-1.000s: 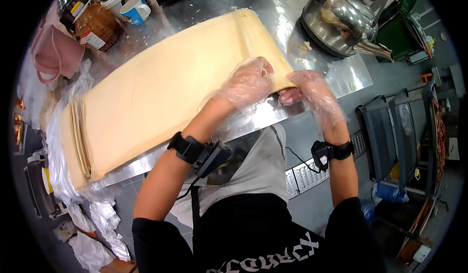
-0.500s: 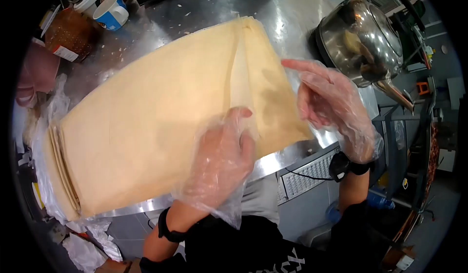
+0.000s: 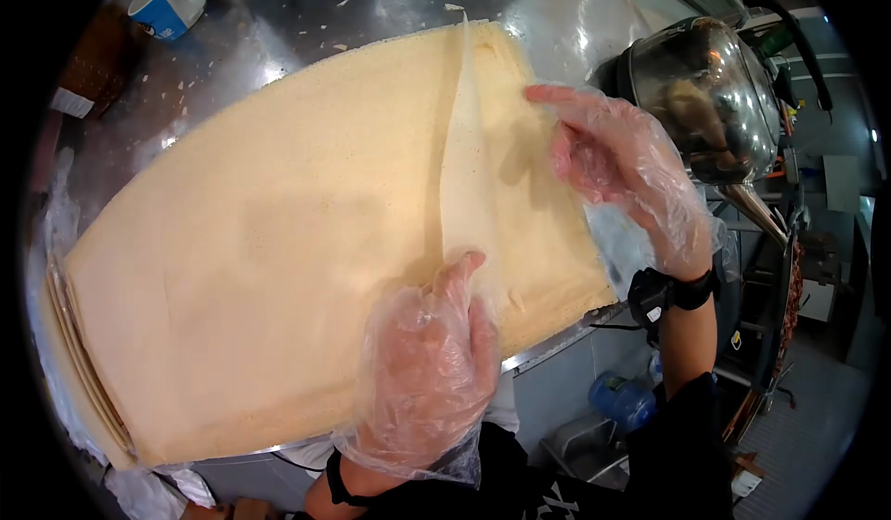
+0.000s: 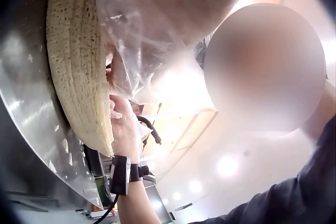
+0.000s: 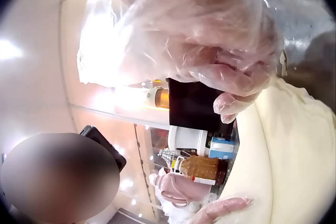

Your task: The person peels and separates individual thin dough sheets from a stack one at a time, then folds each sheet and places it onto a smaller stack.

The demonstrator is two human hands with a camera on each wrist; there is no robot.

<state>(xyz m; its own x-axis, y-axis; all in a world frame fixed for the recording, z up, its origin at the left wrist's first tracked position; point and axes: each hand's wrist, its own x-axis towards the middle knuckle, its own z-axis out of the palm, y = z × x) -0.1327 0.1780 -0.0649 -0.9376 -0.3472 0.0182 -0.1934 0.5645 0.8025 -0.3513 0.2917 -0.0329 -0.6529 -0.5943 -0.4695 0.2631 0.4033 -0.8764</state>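
A thick stack of large, thin, pale-yellow sheets (image 3: 269, 167) lies on the metal table. In the left wrist view its layered edge (image 4: 79, 66) looks pitted and porous. The right part of the top sheet is turned up, showing a whiter flap (image 3: 462, 177). My left hand (image 3: 418, 362), in a clear plastic glove, grips the lower end of this flap, its other fingertips hidden. Over the right part of the stack is my gloved right hand (image 3: 631, 154), index finger extended and other fingers loosely bent, holding nothing. A shadow of it falls on the sheet.
A steel kettle (image 3: 710, 102) stands close beyond the right hand. At the back left are a blue-and-white mug (image 3: 170, 2) and a brown jug (image 5: 206, 168). Folded sheet layers (image 3: 88, 362) lie at the left end. The metal table (image 3: 278, 14) carries small crumbs.
Both hands were together at the near right corner. The left has moved left and nearer the body with the flap; the right has let go of the corner and moved outward.
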